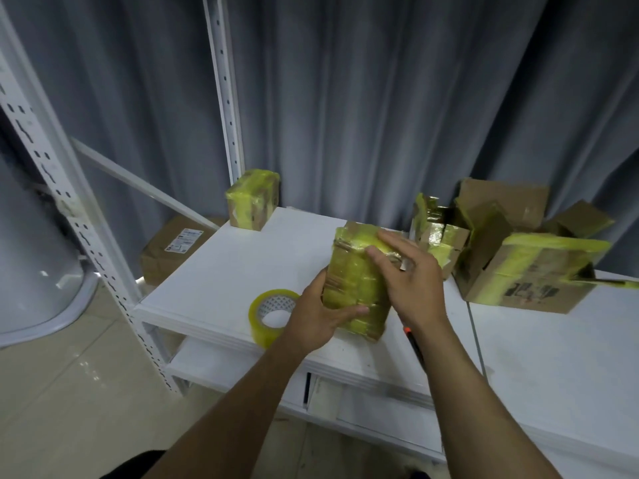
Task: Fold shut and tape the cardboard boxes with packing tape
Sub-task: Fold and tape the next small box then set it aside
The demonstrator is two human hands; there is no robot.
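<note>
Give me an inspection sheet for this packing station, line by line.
Surface: white table, partly bare.
Job's things: taped box held upright mid-table; tape roll lying left of it near the front edge; second taped box at the back left corner; opened boxes piled right.
Clutter: orange-black tool, partly hidden under the right wrist.
Hands: left hand grips the taped box's near side; right hand rests on its top, fingers fairly straight.
Cables: nothing seen.
Surroundings: grey curtain behind; white slotted rack left; labelled carton on the floor.

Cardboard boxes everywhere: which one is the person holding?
The tape-wrapped box beside the tape roll: the left hand grips its near end, the right hand presses its top. The others sit untouched.
</note>
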